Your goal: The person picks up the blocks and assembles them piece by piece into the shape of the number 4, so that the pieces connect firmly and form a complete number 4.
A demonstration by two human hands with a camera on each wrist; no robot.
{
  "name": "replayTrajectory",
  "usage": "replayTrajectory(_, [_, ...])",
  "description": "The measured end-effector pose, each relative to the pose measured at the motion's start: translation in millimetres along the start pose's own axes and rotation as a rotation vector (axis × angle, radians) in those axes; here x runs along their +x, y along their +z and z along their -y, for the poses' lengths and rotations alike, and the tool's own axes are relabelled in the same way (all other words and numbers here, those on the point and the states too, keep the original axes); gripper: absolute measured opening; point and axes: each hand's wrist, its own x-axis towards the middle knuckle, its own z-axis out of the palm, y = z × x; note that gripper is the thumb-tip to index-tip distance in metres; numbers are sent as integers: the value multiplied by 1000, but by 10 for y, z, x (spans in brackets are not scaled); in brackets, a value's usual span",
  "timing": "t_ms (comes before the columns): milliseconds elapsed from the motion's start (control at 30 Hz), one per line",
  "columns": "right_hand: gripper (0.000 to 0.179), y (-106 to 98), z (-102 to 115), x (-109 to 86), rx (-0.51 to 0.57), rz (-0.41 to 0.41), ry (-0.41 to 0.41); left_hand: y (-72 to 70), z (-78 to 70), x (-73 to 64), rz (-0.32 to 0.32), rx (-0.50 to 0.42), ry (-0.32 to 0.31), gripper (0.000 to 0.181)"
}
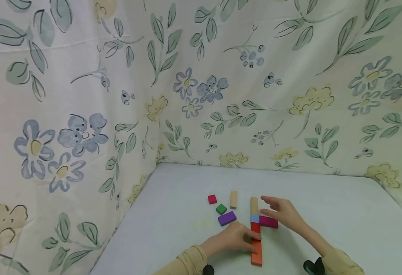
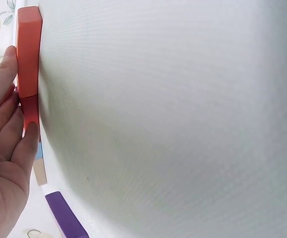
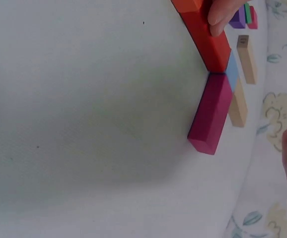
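Note:
On the white table, wooden blocks form a line: an orange block nearest, then a red block, a light blue block and a natural wood block. A magenta block juts rightward beside the blue one. My left hand lies over the line from the left. One of its fingertips touches the orange block and another the red block, in the left wrist view. My right hand hovers with loose fingers by the wood and magenta blocks, holding nothing.
Left of the line lie a purple block, a small green block, a small pinkish-red block and another wood block. Flower-patterned cloth hangs behind the table and along its left side.

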Motion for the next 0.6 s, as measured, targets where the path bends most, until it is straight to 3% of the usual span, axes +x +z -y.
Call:
replayTrajectory(233, [49,20,66,-160,5,-32,3,2,4,-6,-11,13,2,37])
replayTrajectory(600, [46,246,-14,-290,-1,39,27,-15,-6,-11,-30,62,39,37])
